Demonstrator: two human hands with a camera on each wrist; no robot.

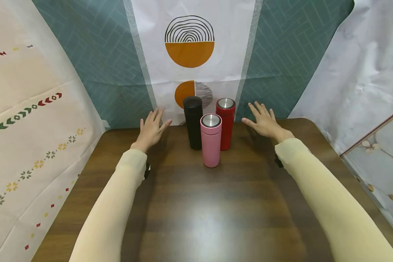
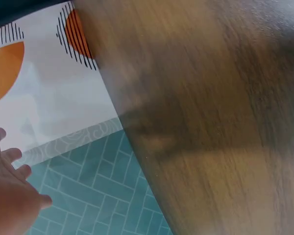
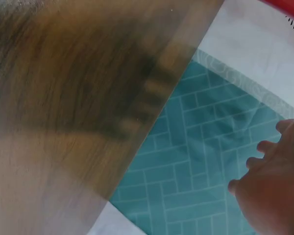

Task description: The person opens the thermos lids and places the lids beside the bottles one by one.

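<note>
Three bottles stand upright near the table's back edge: a black one (image 1: 194,125), a red one (image 1: 227,127) and, in front of them, a pink one (image 1: 211,145) with a silver lid. To the left of the black bottle, the left hand (image 1: 151,130) is held with fingers spread, touching no bottle. The right hand (image 1: 265,122) is to the right of the red bottle, its fingers also spread and holding nothing. Each wrist view catches part of its hand at the edge, the left hand (image 2: 12,186) and the right hand (image 3: 277,181).
The brown wooden table (image 1: 190,214) reaches back to a green and white patterned cloth (image 1: 118,72) hanging behind it. A cream cloth with small motifs (image 1: 36,145) hangs on the left, and a pale cloth (image 1: 353,72) on the right.
</note>
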